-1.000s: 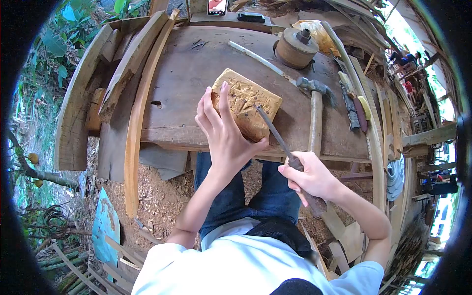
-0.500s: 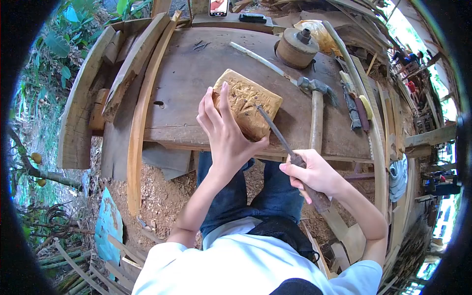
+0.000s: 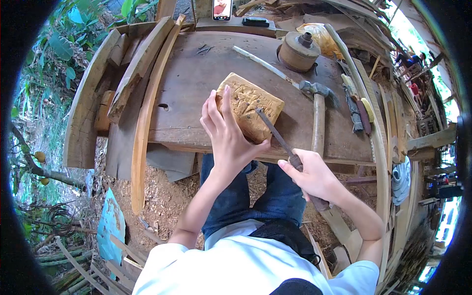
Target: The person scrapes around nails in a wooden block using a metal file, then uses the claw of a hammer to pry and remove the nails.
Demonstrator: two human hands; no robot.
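A light yellow-brown wooden block [image 3: 248, 101] with a rough, gouged top sits near the front edge of the workbench. My left hand [image 3: 228, 130] grips its left and near sides, fingers and thumb spread around it. In my right hand [image 3: 314, 177] is a long, thin chisel [image 3: 278, 135] with a dark metal shaft and a wooden handle. The chisel slants up to the left, and its tip meets the block's top face right of the middle. Right of the block lies a claw hammer [image 3: 318, 113] with a wooden handle.
A round wooden piece with a dark knob [image 3: 299, 51] stands at the back of the wooden workbench [image 3: 182, 73]. A pale strip [image 3: 260, 64] lies before it. Brushes [image 3: 351, 103] lie at right. Long boards [image 3: 147, 113] line the left; a phone [image 3: 222, 10] stands behind.
The view has shifted slightly. Both hands keep their grips; the chisel tip stays at nearly the same spot on the block, and my right hand's fingers have turned a little around the handle.
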